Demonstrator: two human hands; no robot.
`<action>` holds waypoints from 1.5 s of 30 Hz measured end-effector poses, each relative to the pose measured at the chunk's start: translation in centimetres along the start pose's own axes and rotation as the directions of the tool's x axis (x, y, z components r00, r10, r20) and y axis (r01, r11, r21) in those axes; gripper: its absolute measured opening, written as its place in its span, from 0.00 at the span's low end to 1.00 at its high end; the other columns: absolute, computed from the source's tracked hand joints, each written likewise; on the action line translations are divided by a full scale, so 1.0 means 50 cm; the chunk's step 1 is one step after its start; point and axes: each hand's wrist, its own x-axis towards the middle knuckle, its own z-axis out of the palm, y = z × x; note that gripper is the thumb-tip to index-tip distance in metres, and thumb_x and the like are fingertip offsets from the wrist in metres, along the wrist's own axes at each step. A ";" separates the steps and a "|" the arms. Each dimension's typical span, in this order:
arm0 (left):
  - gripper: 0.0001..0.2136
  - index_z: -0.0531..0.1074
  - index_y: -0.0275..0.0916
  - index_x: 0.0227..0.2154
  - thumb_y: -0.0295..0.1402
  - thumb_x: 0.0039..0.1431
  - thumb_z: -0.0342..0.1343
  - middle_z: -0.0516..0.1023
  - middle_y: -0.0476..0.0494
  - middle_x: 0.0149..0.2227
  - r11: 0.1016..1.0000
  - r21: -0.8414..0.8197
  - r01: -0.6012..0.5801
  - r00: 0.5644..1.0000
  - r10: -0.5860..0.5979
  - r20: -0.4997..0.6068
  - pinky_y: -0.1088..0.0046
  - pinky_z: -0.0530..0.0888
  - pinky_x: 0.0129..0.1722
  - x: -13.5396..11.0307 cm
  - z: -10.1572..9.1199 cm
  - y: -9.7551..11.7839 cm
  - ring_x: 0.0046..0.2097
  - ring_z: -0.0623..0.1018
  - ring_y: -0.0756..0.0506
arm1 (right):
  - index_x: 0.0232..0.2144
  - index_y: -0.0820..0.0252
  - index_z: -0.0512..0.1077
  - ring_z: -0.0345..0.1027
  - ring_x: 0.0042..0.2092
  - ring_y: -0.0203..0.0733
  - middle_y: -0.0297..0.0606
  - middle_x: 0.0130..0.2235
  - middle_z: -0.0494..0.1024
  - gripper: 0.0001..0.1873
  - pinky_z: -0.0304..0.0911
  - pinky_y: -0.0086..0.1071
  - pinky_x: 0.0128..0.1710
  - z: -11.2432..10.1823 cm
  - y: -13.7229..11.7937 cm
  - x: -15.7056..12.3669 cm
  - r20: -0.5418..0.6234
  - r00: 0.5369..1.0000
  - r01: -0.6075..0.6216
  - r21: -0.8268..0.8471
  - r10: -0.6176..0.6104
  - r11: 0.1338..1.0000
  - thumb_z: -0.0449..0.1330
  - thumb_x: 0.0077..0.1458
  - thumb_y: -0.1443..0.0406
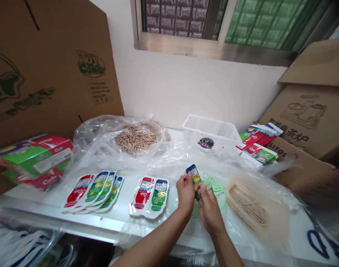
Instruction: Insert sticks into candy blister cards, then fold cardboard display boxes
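Note:
Both of my hands are over the table, close together. My left hand (185, 193) pinches a blue and green soda-bottle-shaped packet (193, 172) with a lemon picture, thumb on top. A small red piece (184, 177) shows at its fingers; I cannot make out what it belongs to. My right hand (210, 207) has its fingers closed at the packet's lower end, which they partly hide. Just behind the right hand lie thin light-green plastic sticks (214, 186). To the left sits a white-edged double packet (149, 197), red cola beside green lemon soda.
Overlapping double packets (93, 192) lie at the left. A clear bag of wooden sticks (136, 139) and a white plastic basket (211, 128) stand behind. At right are a tub of wooden sticks (249, 207), printed cards (260, 142) and cardboard boxes (311, 115).

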 end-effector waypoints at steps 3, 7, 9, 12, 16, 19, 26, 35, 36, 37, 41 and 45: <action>0.17 0.69 0.34 0.23 0.46 0.46 0.61 0.70 0.50 0.21 0.994 0.089 -0.056 0.994 0.047 0.097 0.75 0.66 0.26 0.013 -0.040 0.013 0.24 0.69 0.51 | 0.32 0.57 0.64 0.63 0.30 0.35 0.32 0.30 0.68 0.19 0.62 0.29 0.30 -0.038 -0.031 -0.001 0.123 0.991 -0.018 -0.285 0.056 0.958 0.51 0.57 0.48; 0.15 0.67 0.35 0.24 0.44 0.50 0.59 0.67 0.52 0.22 0.952 0.237 -0.194 0.954 0.127 0.271 0.76 0.63 0.28 0.014 -0.091 0.040 0.25 0.66 0.52 | 0.37 0.57 0.65 0.65 0.32 0.38 0.32 0.30 0.69 0.18 0.61 0.31 0.33 -0.075 -0.091 0.001 0.193 0.972 0.022 -0.641 0.133 0.767 0.50 0.58 0.49; 0.14 0.65 0.37 0.25 0.43 0.54 0.56 0.65 0.52 0.23 0.900 0.333 -0.282 0.922 0.158 0.352 0.76 0.62 0.28 0.007 -0.109 0.053 0.27 0.65 0.52 | 0.43 0.56 0.65 0.67 0.38 0.42 0.36 0.34 0.72 0.19 0.61 0.34 0.39 -0.082 -0.121 0.003 0.229 0.965 0.093 -0.761 0.131 0.642 0.49 0.58 0.50; 0.12 0.64 0.38 0.28 0.41 0.58 0.52 0.66 0.51 0.27 0.796 0.452 -0.402 0.872 0.183 0.454 0.75 0.62 0.32 -0.007 -0.125 0.071 0.31 0.66 0.50 | 0.41 0.55 0.63 0.67 0.40 0.45 0.37 0.36 0.72 0.16 0.59 0.36 0.40 -0.076 -0.160 0.007 0.359 0.920 0.250 -0.846 0.156 0.471 0.44 0.61 0.52; 0.08 0.64 0.38 0.30 0.37 0.60 0.51 0.67 0.48 0.33 0.653 0.525 -0.546 0.803 0.228 0.551 0.72 0.63 0.37 -0.018 -0.134 0.086 0.37 0.67 0.47 | 0.35 0.54 0.59 0.66 0.34 0.43 0.35 0.32 0.71 0.14 0.56 0.34 0.33 -0.062 -0.193 0.008 0.457 0.861 0.390 -0.875 0.222 0.287 0.40 0.63 0.54; 0.05 0.62 0.39 0.31 0.34 0.59 0.51 0.66 0.47 0.34 0.575 0.526 -0.627 0.752 0.272 0.600 0.71 0.63 0.38 -0.019 -0.141 0.087 0.38 0.67 0.46 | 0.36 0.54 0.59 0.67 0.35 0.44 0.37 0.32 0.72 0.13 0.54 0.34 0.33 -0.057 -0.202 0.006 0.468 0.848 0.427 -0.881 0.248 0.202 0.40 0.64 0.56; 0.13 0.60 0.38 0.34 0.17 0.45 0.47 0.65 0.43 0.36 0.363 0.418 -0.833 0.547 0.419 0.725 0.68 0.65 0.37 -0.012 -0.161 0.084 0.39 0.66 0.44 | 0.38 0.56 0.63 0.69 0.39 0.47 0.41 0.36 0.75 0.14 0.55 0.34 0.35 -0.046 -0.218 0.005 0.466 0.812 0.456 -0.882 0.353 0.115 0.41 0.63 0.58; 0.14 0.64 0.37 0.38 0.17 0.49 0.45 0.71 0.38 0.43 -0.096 0.336 -0.937 0.267 0.424 0.865 0.58 0.65 0.50 -0.017 -0.157 0.093 0.46 0.70 0.43 | 0.42 0.62 0.65 0.72 0.40 0.53 0.49 0.38 0.77 0.12 0.57 0.36 0.33 -0.030 -0.220 0.018 0.478 0.748 0.569 -0.819 0.461 -0.073 0.44 0.61 0.66; 0.13 0.64 0.37 0.38 0.18 0.50 0.45 0.72 0.38 0.44 -0.124 0.336 -0.934 0.265 0.389 0.882 0.57 0.63 0.53 -0.021 -0.154 0.094 0.46 0.71 0.43 | 0.46 0.65 0.64 0.72 0.41 0.54 0.51 0.39 0.77 0.15 0.58 0.37 0.34 -0.026 -0.219 0.018 0.471 0.745 0.576 -0.811 0.473 -0.099 0.44 0.60 0.68; 0.13 0.65 0.37 0.38 0.18 0.50 0.45 0.73 0.39 0.43 -0.139 0.349 -0.927 0.288 0.336 0.897 0.57 0.63 0.54 -0.025 -0.150 0.096 0.45 0.72 0.43 | 0.50 0.68 0.62 0.71 0.43 0.55 0.54 0.41 0.76 0.18 0.59 0.37 0.35 -0.020 -0.220 0.019 0.458 0.744 0.578 -0.807 0.486 -0.123 0.45 0.58 0.70; 0.21 0.63 0.35 0.45 0.19 0.45 0.48 0.76 0.39 0.37 -0.094 0.503 -0.859 0.499 0.062 0.865 0.60 0.69 0.43 -0.055 -0.133 0.109 0.38 0.74 0.41 | 0.61 0.74 0.50 0.69 0.47 0.56 0.59 0.47 0.73 0.32 0.60 0.40 0.40 0.001 -0.225 0.026 0.421 0.762 0.557 -0.814 0.492 -0.165 0.47 0.52 0.76; 0.17 0.63 0.37 0.44 0.23 0.49 0.48 0.76 0.41 0.36 0.107 0.663 -0.741 0.660 -0.067 0.749 0.67 0.68 0.34 -0.078 -0.122 0.122 0.36 0.74 0.40 | 0.50 0.67 0.64 0.67 0.47 0.51 0.52 0.44 0.73 0.24 0.60 0.38 0.43 0.001 -0.223 0.040 0.491 0.764 0.572 -0.816 0.419 -0.088 0.49 0.49 0.76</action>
